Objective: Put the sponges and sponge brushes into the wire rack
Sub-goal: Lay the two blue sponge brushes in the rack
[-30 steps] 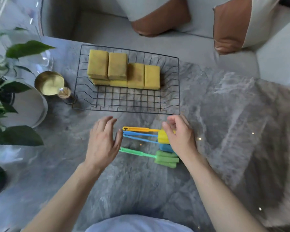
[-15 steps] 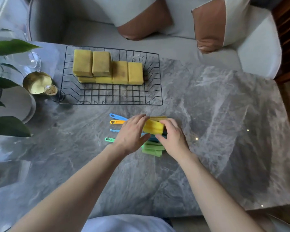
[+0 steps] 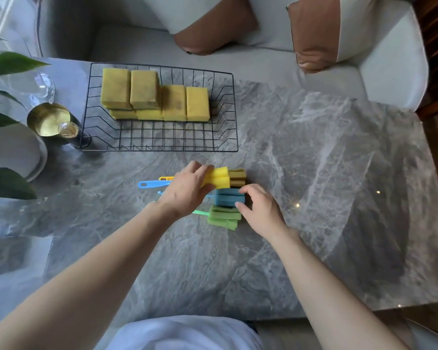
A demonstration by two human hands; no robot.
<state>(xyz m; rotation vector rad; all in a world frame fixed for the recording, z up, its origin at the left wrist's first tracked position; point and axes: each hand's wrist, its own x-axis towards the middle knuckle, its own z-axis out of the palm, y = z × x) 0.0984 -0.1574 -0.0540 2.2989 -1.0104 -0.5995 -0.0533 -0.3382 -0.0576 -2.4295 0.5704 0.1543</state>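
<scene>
A black wire rack [image 3: 159, 145] stands at the back left of the grey marble table, with several yellow sponges [image 3: 154, 97] lined up in its far half. In front of the rack lie sponge brushes in a bunch. My left hand [image 3: 187, 190] is closed on the yellow brush [image 3: 219, 178], lifted a little above a second yellow head [image 3: 238, 176]. The blue brush [image 3: 229, 198] and green brush [image 3: 223, 218] lie on the table below it. My right hand [image 3: 261, 210] rests with its fingertips against the blue head's right end. Blue and yellow handles [image 3: 152, 184] stick out to the left.
A gold cup [image 3: 49, 120] and a small glass bulb stand just left of the rack. A white plate [image 3: 18, 152], a glass vessel and plant leaves [image 3: 8, 183] fill the left edge. A light sofa with brown cushions [image 3: 314, 34] runs behind the table.
My left hand crossed over the brush handles and took hold of the yellow brush's head. My right hand let go of that head and dropped to the blue one. The camera shifted.
</scene>
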